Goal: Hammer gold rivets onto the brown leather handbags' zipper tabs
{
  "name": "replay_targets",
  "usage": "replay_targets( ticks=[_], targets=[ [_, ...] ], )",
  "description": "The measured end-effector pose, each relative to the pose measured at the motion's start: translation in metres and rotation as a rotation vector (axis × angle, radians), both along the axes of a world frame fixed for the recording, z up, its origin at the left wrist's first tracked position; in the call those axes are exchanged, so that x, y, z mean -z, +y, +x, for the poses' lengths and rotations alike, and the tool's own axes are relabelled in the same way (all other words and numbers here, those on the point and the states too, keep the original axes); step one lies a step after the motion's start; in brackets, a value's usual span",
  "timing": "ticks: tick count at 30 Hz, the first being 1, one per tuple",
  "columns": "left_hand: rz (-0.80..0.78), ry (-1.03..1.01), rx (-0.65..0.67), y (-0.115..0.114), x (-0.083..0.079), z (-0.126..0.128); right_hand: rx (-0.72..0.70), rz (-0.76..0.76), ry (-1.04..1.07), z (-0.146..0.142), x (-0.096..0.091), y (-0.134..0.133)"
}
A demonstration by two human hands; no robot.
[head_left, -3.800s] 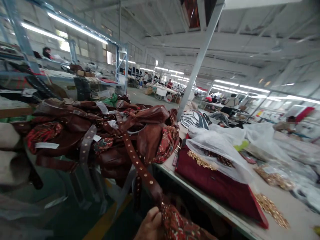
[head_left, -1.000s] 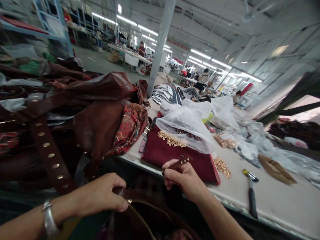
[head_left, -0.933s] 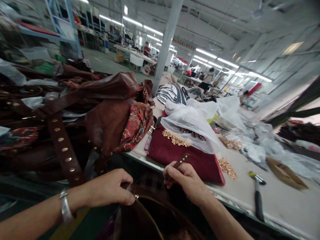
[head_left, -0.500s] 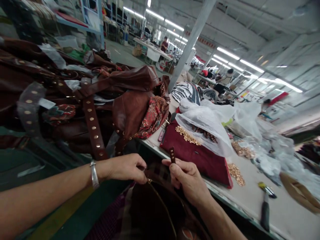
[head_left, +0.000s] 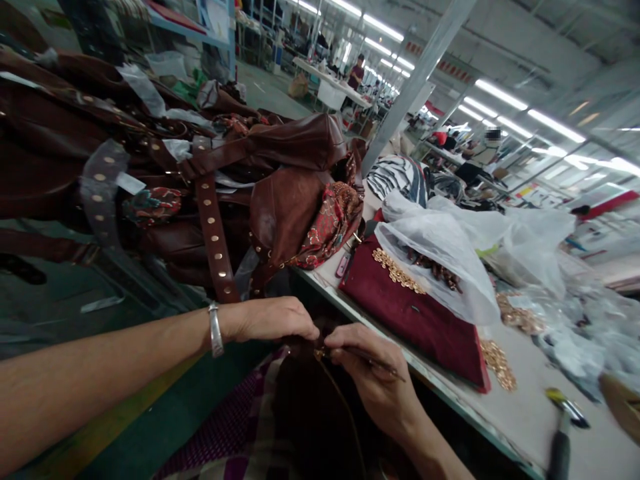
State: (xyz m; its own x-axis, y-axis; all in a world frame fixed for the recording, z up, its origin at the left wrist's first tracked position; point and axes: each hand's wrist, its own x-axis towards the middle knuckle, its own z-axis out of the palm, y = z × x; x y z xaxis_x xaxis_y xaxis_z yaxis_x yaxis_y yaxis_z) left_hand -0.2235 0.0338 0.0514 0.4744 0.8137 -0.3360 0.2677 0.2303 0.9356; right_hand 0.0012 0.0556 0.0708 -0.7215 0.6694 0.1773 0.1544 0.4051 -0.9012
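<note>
A dark brown leather bag (head_left: 320,427) lies in my lap at the bottom centre. My left hand (head_left: 273,319), with a silver bracelet on the wrist, pinches the bag's top edge near a small gold fitting (head_left: 319,353). My right hand (head_left: 373,380) is closed on a thin brown studded strap piece (head_left: 380,363) and holds it against the same fitting. The two hands almost touch. The bag's lower part is hidden in shadow.
A heap of brown leather bags with studded straps (head_left: 215,227) fills the left. On the worktable (head_left: 525,413) lie a dark red cloth pad (head_left: 420,320), gold studs (head_left: 497,363), plastic bags (head_left: 450,247) and a hammer (head_left: 560,440). Other people work at far tables.
The right hand lowered the strap piece from upright to the gold fitting beside the left hand. The view shifted left and down, and the hammer slid to the frame's edge.
</note>
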Motion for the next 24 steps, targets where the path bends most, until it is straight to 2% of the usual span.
replay_targets(
  ticks=[2,7,12,17,21,24],
  targets=[
    [0.000,-0.008,0.004,0.001,0.000,0.001,-0.031,0.103,-0.020,0.000,0.000,0.001],
    [0.002,-0.004,0.021,0.004,-0.003,0.002,-0.049,0.185,-0.083,0.002,0.002,0.004],
    [-0.020,0.003,0.028,0.007,-0.001,0.002,-0.181,0.368,-0.077,-0.001,0.002,0.007],
    [-0.071,-0.029,-0.008,0.009,0.003,0.004,-0.221,0.395,-0.058,-0.002,0.002,0.011],
    [-0.072,-0.055,-0.037,0.011,0.003,0.007,-0.192,0.413,-0.041,0.000,0.003,0.014],
    [-0.071,-0.062,-0.053,0.011,0.003,0.008,-0.211,0.492,-0.072,0.000,0.002,0.015]
  ],
)
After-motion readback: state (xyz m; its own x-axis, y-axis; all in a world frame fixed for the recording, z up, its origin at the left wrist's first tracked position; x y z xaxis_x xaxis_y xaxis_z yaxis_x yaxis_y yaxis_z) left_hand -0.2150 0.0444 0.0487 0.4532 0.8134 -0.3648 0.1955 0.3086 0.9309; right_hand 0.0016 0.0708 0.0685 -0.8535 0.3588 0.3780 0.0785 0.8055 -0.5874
